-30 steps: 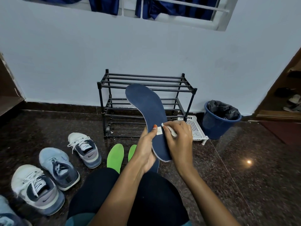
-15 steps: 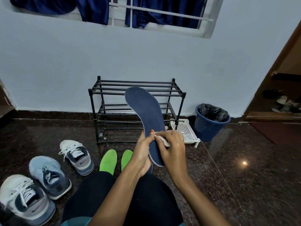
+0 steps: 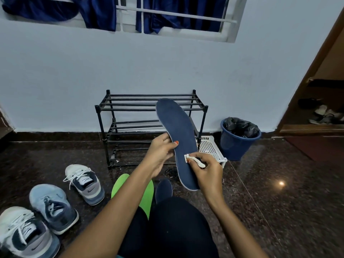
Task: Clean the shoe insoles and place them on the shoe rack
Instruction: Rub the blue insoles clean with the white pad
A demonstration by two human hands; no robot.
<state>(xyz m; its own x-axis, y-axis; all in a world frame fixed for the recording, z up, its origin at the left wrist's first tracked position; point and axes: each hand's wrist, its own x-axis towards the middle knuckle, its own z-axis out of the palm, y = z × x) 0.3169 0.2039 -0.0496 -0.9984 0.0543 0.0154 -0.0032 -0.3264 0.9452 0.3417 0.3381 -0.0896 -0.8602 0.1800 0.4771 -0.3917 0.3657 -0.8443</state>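
While the long dark blue foam insole point(image 3: 178, 138) is held up in the air, its left edge is pinched by the left hand point(image 3: 160, 153), with the thumb on the front. A small white wipe point(image 3: 193, 160) is pinched in the curled fingers of the right hand point(image 3: 208, 170) and pressed on the lower part of that insole. Below the hands, two bright green insoles point(image 3: 119, 185) and a second dark blue insole point(image 3: 163, 189) are laid on the dark shiny stone floor point(image 3: 270, 211). Left of the left hand, three grey and white laced sports shoes point(image 3: 52, 205) are set down. Behind both hands, a black metal shoe rack point(image 3: 149, 105) is stood by the wall. Right of the right hand, a white plastic basket with holes point(image 3: 210, 148) and a round blue bucket point(image 3: 236, 146) are seen.
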